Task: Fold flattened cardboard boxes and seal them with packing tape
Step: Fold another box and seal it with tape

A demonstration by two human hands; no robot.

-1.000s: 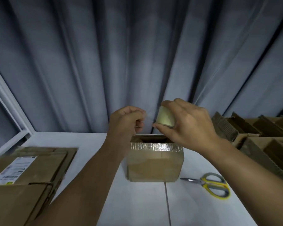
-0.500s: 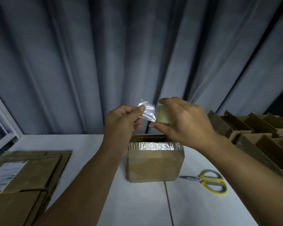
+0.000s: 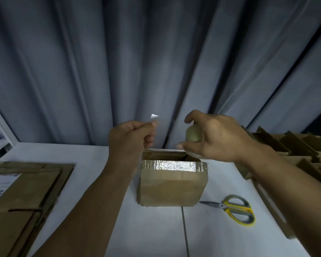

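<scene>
A small brown cardboard box (image 3: 171,184) stands upright on the white table (image 3: 152,229), its top open and a strip of clear tape shining along its near upper edge. Above it, my right hand (image 3: 213,138) grips a roll of clear packing tape (image 3: 193,134). My left hand (image 3: 132,138) pinches the free end of the tape (image 3: 154,116) between thumb and forefinger, up and to the left of the roll. The stretch of tape between the hands is almost invisible.
Yellow-handled scissors (image 3: 233,209) lie on the table to the right of the box. A stack of flattened cardboard boxes (image 3: 24,197) lies at the left. Folded boxes (image 3: 293,147) crowd the right edge. A grey curtain (image 3: 156,62) hangs behind the table.
My hands were together over the box. They have moved apart: the left pulled the tape end out to the left, the right carried the roll to the right.
</scene>
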